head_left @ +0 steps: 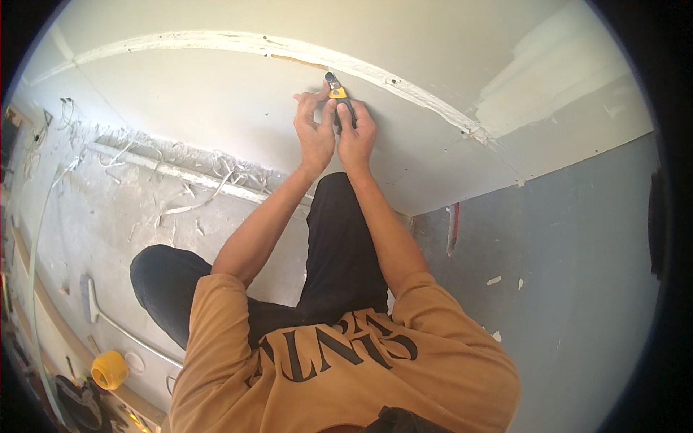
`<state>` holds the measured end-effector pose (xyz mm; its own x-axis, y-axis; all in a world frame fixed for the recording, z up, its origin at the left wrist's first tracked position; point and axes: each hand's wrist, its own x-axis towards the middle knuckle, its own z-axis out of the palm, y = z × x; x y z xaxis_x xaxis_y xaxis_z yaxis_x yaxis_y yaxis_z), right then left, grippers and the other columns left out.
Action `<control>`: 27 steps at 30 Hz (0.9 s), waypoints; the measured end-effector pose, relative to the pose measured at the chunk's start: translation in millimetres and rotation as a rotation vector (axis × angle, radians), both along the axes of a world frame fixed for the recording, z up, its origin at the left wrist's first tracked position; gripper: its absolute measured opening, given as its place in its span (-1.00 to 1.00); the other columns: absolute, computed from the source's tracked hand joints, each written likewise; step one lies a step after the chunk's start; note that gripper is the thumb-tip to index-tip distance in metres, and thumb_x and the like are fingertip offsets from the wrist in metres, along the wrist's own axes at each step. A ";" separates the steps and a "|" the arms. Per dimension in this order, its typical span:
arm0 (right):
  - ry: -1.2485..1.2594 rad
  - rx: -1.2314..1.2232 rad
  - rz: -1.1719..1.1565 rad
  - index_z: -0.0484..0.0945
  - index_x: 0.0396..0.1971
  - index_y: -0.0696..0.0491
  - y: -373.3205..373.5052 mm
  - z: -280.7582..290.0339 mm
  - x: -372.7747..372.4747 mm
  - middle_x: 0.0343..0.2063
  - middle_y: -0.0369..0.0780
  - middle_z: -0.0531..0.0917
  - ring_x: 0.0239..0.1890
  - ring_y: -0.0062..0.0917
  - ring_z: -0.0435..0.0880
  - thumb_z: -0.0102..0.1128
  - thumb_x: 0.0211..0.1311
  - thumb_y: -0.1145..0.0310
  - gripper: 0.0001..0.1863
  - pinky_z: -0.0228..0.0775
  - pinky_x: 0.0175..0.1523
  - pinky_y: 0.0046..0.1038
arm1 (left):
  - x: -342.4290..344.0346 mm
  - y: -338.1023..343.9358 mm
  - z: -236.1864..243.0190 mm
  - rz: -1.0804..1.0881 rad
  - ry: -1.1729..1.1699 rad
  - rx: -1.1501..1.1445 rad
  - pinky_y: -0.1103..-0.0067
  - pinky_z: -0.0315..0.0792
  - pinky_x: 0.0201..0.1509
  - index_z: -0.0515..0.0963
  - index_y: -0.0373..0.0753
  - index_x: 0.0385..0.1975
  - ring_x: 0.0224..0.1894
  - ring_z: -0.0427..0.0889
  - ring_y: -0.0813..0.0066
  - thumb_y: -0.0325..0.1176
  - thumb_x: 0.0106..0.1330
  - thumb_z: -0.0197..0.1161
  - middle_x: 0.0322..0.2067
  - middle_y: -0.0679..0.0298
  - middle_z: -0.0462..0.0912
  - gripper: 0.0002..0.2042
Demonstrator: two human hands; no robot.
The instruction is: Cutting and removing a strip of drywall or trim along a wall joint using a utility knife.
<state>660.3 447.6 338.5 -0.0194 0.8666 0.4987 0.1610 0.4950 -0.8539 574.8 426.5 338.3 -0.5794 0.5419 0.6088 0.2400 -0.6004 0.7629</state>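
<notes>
Both of my hands are raised together against the pale drywall (238, 94), just under a white joint strip (216, 41). A small yellow-and-black hand tool (337, 93) with a dark head stands between them, its head at the strip's lower edge. Wrapped round its dark handle are the fingers of my right hand (358, 137). On the tool's left side, my left hand (315, 133) presses its thumb and curled fingers to it, one fingertip pointing left along the wall. A narrow brown gap (297, 62) runs left from the tool's head. The tool's exact kind is unclear.
Paper scraps and shavings (209, 198) lie along the wall's foot beside a long white bar (180, 172). Leftward on the floor are a long-handled scraper or squeegee (92, 299), a yellow tape roll (110, 370) and wooden boards (47, 307). A grey wall (548, 267) stands right.
</notes>
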 end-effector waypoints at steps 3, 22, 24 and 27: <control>0.094 -0.061 0.036 0.75 -0.06 0.17 -5.3 3.0 4.9 -0.48 -0.30 0.68 -0.42 -0.63 0.60 0.37 0.59 0.24 -0.74 0.46 -0.27 -0.46 | 3.6 -1.0 -1.8 -0.008 0.029 -0.004 0.21 -0.15 0.78 0.70 -0.44 0.21 0.14 0.67 0.28 -0.54 0.53 0.31 0.00 0.05 0.78 -0.69; 0.145 -0.101 -0.070 0.76 -0.04 0.18 -12.2 -4.6 65.7 -0.45 -0.32 0.70 -0.43 -0.67 0.59 0.37 0.59 0.24 -0.72 0.46 -0.30 -0.48 | 61.0 0.7 -6.7 -0.101 0.042 0.000 0.30 0.15 0.65 0.73 -0.43 0.16 0.09 0.66 0.33 -0.53 0.53 0.36 0.00 0.07 0.76 -0.73; 0.128 -0.023 -0.081 0.76 -0.02 0.18 -8.8 -3.7 74.9 -0.46 -0.33 0.69 -0.45 -0.69 0.57 0.37 0.59 0.24 -0.72 0.44 -0.32 -0.49 | 71.6 2.8 -4.5 -0.094 0.052 -0.005 0.29 0.13 0.66 0.73 -0.42 0.16 0.09 0.66 0.33 -0.53 0.53 0.36 -0.02 0.08 0.76 -0.73; 0.092 -0.082 -0.038 0.76 0.00 0.17 -8.5 0.2 83.3 -0.45 -0.35 0.68 -0.45 -0.71 0.55 0.39 0.58 0.23 -0.71 0.42 -0.33 -0.51 | 75.4 1.5 -6.9 -0.069 0.025 -0.007 0.27 0.05 0.70 0.73 -0.41 0.16 0.09 0.67 0.33 -0.53 0.51 0.37 -0.04 0.10 0.77 -0.72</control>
